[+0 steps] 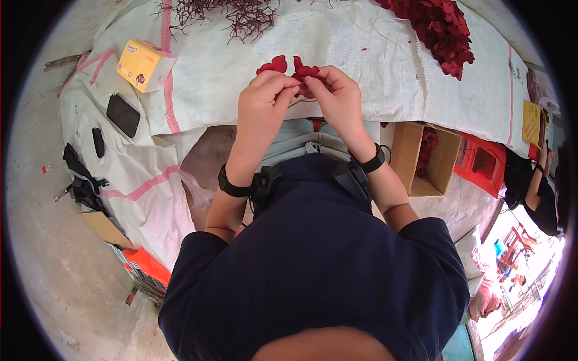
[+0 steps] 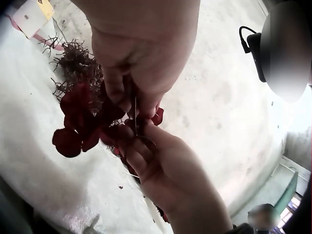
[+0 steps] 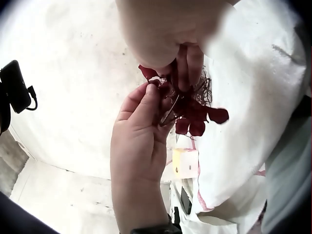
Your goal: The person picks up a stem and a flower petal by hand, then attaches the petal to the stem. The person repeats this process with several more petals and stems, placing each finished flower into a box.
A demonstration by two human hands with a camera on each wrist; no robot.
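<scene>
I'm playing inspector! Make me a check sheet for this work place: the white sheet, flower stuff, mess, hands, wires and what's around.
Surface: white sheet, creased, pink stripes.
Job's things: red flower between the hands; red petal heap and dark twiggy tangle beyond.
Clutter: yellow box, flat black device.
Hands: left hand and right hand pinch the red flower.
Cables: thin black cable by the right wrist.
Surroundings: cardboard box, red plastic stool.

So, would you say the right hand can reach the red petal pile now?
Probably yes: mostly white sheeting separates the right hand from the pile, though it pinches red petals.
</scene>
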